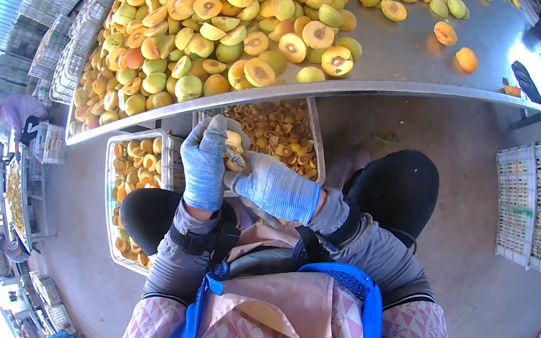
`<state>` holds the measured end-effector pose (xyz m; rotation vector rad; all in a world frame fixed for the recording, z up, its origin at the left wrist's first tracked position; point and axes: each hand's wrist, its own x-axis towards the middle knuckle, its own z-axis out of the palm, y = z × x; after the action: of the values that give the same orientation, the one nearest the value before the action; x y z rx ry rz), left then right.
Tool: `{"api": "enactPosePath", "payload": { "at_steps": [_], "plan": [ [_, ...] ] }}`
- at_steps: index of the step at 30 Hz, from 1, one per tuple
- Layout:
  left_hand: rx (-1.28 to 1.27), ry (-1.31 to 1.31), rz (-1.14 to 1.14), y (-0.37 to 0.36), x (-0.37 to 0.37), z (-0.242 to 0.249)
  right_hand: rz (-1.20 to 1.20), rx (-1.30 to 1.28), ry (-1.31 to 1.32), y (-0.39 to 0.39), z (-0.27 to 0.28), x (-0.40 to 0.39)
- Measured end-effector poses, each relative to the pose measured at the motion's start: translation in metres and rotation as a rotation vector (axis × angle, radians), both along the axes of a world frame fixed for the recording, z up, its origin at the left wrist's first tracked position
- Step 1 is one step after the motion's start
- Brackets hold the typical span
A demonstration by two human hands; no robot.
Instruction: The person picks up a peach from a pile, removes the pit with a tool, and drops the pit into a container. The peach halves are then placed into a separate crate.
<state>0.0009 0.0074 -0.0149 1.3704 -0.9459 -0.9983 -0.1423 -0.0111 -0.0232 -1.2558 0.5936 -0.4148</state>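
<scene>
Both of my hands wear blue-grey knit gloves and meet in front of my lap, above the crates. My left hand is closed around a pale yellow peach piece, its fingertips curled over the top. From the right, my right hand presses close, fingers bent around a small metal tool that touches the fruit. The tool's handle is hidden in the glove. Just beyond my hands, a crate of brownish scraps and pits sits under the table edge.
A metal table bears a large heap of halved peaches. A crate of peach halves stands by my left knee. White crates are stacked at left and right. Another person bends at far left.
</scene>
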Motion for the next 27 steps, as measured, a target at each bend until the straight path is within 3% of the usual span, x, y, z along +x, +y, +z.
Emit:
{"api": "enactPosePath", "payload": {
  "at_steps": [4, 7, 13, 16, 19, 22, 27],
  "plan": [
    [0.029, -0.121, 0.024, -0.001, 0.004, 0.004, -0.145, -0.253, -0.155, 0.006, -0.009, 0.004],
    [-0.009, -0.166, 0.025, -0.002, 0.006, 0.017, -0.326, -0.551, 0.348, 0.021, 0.005, -0.007],
    [-0.073, -0.205, 0.003, 0.002, 0.008, 0.01, -0.291, -0.704, 0.35, 0.024, -0.009, -0.004],
    [-0.073, -0.235, -0.008, 0.002, 0.005, 0.013, -0.261, -0.533, 0.263, 0.023, -0.013, -0.004],
    [-0.034, -0.234, -0.032, 0.004, 0.008, 0.014, -0.289, -0.397, -0.009, 0.018, -0.014, -0.005],
    [-0.013, -0.24, -0.061, 0.006, 0.012, 0.015, -0.169, -0.247, -0.096, 0.01, 0.0, -0.013],
    [0.052, -0.151, -0.089, 0.004, 0.019, 0.01, -0.147, -0.409, 0.134, 0.011, -0.003, -0.014]
  ]
}}
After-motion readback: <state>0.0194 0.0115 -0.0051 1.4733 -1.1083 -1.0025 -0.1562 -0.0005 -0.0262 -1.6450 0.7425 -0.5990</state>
